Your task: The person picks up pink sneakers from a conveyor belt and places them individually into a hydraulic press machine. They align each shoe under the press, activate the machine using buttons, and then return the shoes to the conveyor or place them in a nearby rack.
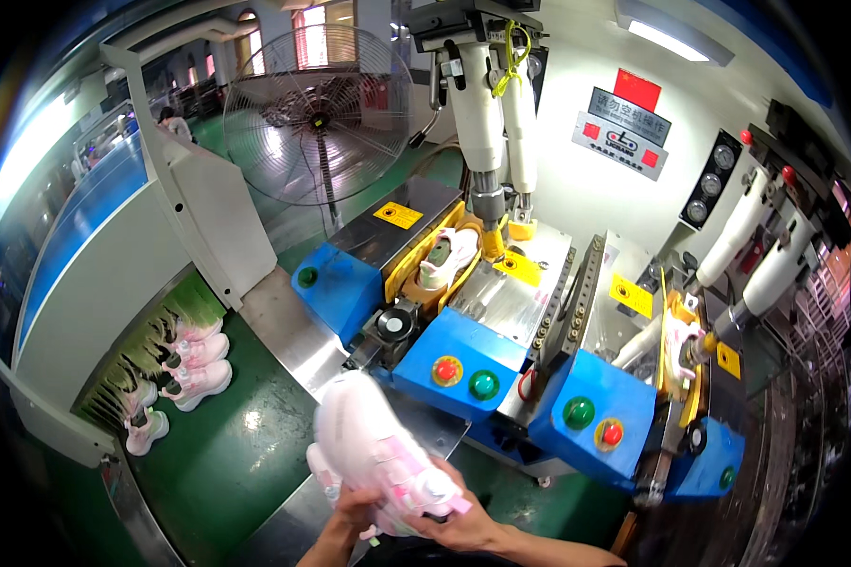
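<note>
At the lower middle I hold a pale pink sneaker [364,435], its toe pointing up and away from me. My right hand [459,522] grips its heel end from the right. On the left side, my left hand [355,510] is closed on it from below. Part of a second pink shoe [322,472] shows at its left, mostly hidden behind it. Ahead, a pressing machine's left station holds another pink sneaker [449,257] between yellow pads [416,260], under a white press arm [477,132]. One more sneaker [678,350] sits in the right station beneath its own arms.
Blue housings [459,364] with red and green buttons face me. At left, several pink sneakers [199,378] stand at a machine opening fringed with strips [142,354]. A metal ledge [298,331] runs between. Behind stand a large floor fan [319,118] and, farther off, a person [173,123].
</note>
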Action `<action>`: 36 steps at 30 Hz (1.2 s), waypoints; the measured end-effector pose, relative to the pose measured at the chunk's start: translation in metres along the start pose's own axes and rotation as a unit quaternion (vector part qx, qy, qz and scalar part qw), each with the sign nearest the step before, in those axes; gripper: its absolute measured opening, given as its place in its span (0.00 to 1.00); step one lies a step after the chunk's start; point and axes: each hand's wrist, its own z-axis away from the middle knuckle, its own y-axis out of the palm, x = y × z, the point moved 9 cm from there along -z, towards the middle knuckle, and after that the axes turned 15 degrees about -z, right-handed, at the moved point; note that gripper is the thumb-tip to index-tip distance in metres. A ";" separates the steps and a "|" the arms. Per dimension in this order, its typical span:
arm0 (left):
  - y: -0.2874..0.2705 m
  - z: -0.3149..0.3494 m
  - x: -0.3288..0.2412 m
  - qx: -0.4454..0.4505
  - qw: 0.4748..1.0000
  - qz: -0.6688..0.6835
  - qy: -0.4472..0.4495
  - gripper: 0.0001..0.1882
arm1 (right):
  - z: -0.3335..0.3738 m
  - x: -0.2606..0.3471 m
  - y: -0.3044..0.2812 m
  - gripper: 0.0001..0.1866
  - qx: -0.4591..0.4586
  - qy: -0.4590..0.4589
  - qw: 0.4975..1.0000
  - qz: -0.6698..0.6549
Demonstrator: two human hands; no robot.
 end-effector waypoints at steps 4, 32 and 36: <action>0.005 -0.095 -0.050 -0.201 0.972 0.023 0.116 0.35 | 0.011 -0.034 -0.059 0.35 -0.073 0.242 0.961 -0.112; -0.217 -0.230 -0.071 -0.187 0.979 0.075 -0.032 0.34 | -0.305 -0.085 -0.153 0.17 -0.277 0.352 0.835 -0.320; -0.244 -0.154 -0.056 -0.323 0.942 0.067 -0.067 0.34 | -0.376 -0.174 -0.269 0.19 -0.362 0.308 0.875 -0.096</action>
